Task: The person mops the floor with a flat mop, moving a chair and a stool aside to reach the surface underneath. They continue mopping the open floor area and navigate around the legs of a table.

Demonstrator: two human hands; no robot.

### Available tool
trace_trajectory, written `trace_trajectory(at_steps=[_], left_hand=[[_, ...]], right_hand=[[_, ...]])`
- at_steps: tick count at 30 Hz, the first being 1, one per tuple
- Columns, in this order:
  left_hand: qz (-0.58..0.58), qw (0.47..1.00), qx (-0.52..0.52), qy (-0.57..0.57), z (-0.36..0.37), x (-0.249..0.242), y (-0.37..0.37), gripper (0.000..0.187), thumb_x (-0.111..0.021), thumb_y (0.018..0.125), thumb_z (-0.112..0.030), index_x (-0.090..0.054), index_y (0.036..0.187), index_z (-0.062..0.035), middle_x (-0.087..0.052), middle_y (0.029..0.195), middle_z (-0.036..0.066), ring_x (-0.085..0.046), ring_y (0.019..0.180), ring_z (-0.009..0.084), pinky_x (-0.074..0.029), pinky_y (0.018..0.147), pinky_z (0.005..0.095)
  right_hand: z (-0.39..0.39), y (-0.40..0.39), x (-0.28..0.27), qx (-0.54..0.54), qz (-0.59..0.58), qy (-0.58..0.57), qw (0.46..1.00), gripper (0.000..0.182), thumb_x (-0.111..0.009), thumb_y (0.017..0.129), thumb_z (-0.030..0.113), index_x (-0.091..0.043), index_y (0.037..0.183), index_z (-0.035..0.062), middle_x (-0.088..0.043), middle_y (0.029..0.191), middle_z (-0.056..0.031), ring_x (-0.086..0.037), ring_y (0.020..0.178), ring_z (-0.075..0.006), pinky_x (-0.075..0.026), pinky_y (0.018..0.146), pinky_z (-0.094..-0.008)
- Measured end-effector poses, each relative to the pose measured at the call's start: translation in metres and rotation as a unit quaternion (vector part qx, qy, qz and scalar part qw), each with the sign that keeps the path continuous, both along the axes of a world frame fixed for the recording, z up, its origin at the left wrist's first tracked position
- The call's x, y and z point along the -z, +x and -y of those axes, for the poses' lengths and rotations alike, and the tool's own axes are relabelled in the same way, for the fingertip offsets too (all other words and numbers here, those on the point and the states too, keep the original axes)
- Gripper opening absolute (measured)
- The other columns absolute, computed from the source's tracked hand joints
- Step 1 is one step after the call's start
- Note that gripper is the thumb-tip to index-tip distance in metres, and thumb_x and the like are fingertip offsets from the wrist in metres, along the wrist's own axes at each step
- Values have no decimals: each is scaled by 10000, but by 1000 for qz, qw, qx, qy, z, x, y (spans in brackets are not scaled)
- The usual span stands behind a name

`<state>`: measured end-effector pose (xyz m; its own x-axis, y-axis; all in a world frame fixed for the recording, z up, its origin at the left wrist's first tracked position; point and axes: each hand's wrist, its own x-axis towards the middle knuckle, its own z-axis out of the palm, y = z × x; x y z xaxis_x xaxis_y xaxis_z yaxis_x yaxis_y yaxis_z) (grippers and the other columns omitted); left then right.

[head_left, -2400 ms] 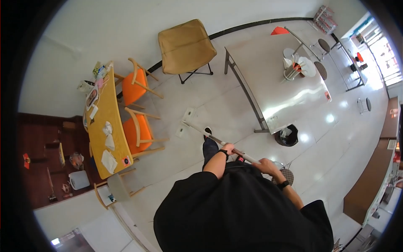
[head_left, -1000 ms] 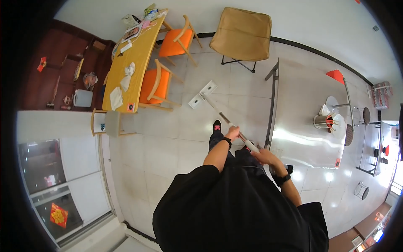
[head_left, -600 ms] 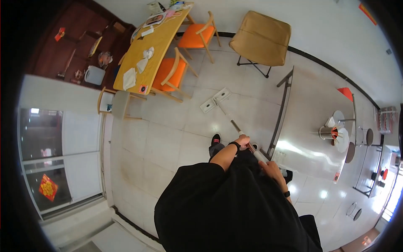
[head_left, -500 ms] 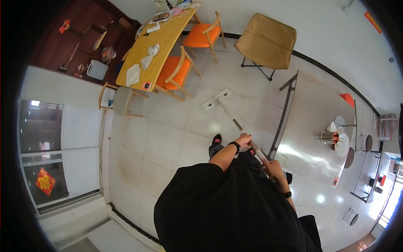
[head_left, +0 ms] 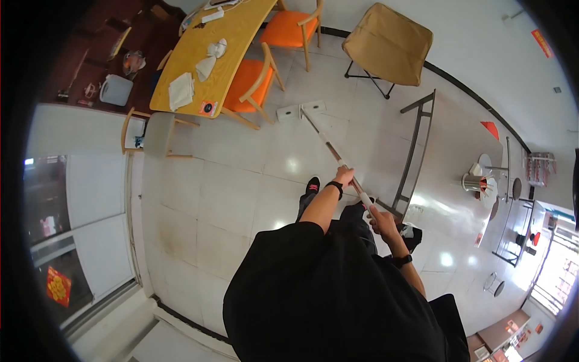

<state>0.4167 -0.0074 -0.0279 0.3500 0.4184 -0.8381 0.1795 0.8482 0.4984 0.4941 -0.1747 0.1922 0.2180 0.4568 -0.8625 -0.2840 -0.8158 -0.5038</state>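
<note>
A flat mop (head_left: 330,148) slants across the floor. Its white rectangular head (head_left: 315,108) lies flat on the tiles near the nearer orange chair (head_left: 248,84). My left hand (head_left: 344,176) is closed around the middle of the pole. Lower down, at the white grip near the pole's end, my right hand (head_left: 383,222) is wrapped round it. Both wrists wear black bands. My dark shoes stand on the floor below the pole.
A yellow wooden table (head_left: 238,42) with cloths stands at upper left, another orange chair (head_left: 288,29) beyond. A covered brown folding chair (head_left: 392,45) is by the wall. A metal table (head_left: 449,154) borders my right, and a grey-backed chair (head_left: 161,136) stands left.
The mop head has slid away from me and slightly left, closer to the orange chair. My hands moved with the pole, still closed on it. The camera view has shifted a little.
</note>
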Motion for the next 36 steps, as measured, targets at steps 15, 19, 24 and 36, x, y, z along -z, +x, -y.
trace_trajectory(at_steps=[15, 19, 24, 36], left_hand=[[-31, 997, -73, -9, -72, 16, -104, 290, -507, 822, -248, -484, 918, 24, -529, 741, 101, -521, 593, 199, -434, 485, 316], [-26, 994, -106, -9, -39, -3, -93, 261, -500, 826, -227, -469, 939, 6, -520, 750, 94, -518, 615, 208, -442, 515, 324], [7, 995, -74, -73, 12, -10, -85, 233, -515, 821, -207, -472, 932, -7, -510, 791, 97, -522, 671, 215, -455, 553, 344], [5, 974, 225, -32, 254, -30, -97, 167, -509, 761, -134, -526, 817, 22, -569, 743, 105, -583, 624, 228, -513, 585, 346]], right_hand=[[-84, -119, 25, -34, -56, 8, 998, 448, -459, 815, 455, -518, 771, 12, -451, 543, 13, -423, 411, -76, -337, 358, -213], [-51, -110, 25, -43, 4, 10, 999, 454, -446, 819, 453, -511, 756, 8, -441, 542, 11, -395, 402, -71, -309, 345, -215], [19, -100, 24, -9, 26, 14, 1000, 487, -439, 816, 459, -526, 690, -4, -473, 546, -19, -427, 431, -86, -329, 377, -238], [297, -129, 22, 77, 3, -16, 997, 460, -447, 823, 458, -556, 738, 19, -434, 527, 31, -399, 430, -59, -308, 386, -205]])
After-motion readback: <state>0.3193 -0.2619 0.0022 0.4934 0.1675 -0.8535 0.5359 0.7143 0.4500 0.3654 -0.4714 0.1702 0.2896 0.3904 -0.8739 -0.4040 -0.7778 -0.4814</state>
